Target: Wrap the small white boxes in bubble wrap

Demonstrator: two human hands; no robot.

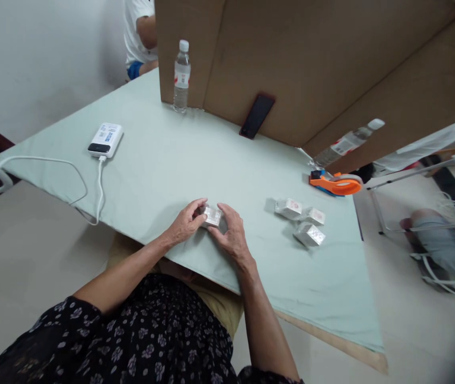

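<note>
A small silvery-white box [212, 215] in what looks like clear plastic wrap is held low at the near side of the cloth-covered table. My left hand [187, 221] grips its left side, with the thumb on its front and the fingers curled behind. Around the right side curves my right hand [230, 232], thumb at the lower edge and fingers at the far corner. The fingers partly cover the box. To the right lie three similar wrapped boxes: one box [289, 208] at the left, another box [314, 216], and a nearer box [309, 235].
An orange tape dispenser [336, 184] lies at the right edge beside a tilted water bottle [347, 143]. Another bottle [181, 77] and a dark phone [257, 116] stand against the cardboard wall [267, 53]. A white power bank [106, 140] trails a cable on the left. Other people sit nearby.
</note>
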